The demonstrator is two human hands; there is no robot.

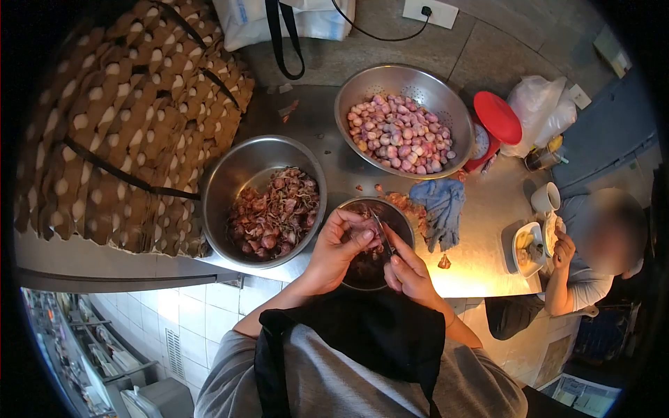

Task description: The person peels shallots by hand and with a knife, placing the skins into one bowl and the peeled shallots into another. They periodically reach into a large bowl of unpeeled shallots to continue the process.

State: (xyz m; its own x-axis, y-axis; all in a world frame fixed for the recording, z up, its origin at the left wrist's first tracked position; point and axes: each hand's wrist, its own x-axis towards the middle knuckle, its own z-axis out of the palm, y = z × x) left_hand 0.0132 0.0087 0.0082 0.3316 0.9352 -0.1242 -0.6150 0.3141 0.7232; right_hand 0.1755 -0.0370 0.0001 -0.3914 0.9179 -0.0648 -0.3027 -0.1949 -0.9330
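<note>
Over a small metal bowl [402,221] my two hands meet. Pinched in my left hand [339,245] is a reddish shallot [361,228], partly covered by the fingers. My right hand [411,270] grips a small knife [381,228], its blade against or close beside the shallot. Dark peelings show inside the small bowl. Left of it, a larger metal bowl [214,182] holds unpeeled shallots [268,214] with dry roots and skins. Beyond my hands, a big metal colander [446,97] contains peeled pink shallots [401,136].
Stacked egg trays [132,132] fill the left side. A blue-grey glove [444,209] and loose skins [408,205] lie right of the small bowl. Behind stands a red scale [497,117]. A person [582,244] sits at the right with a food container [527,251] and a mug [546,198].
</note>
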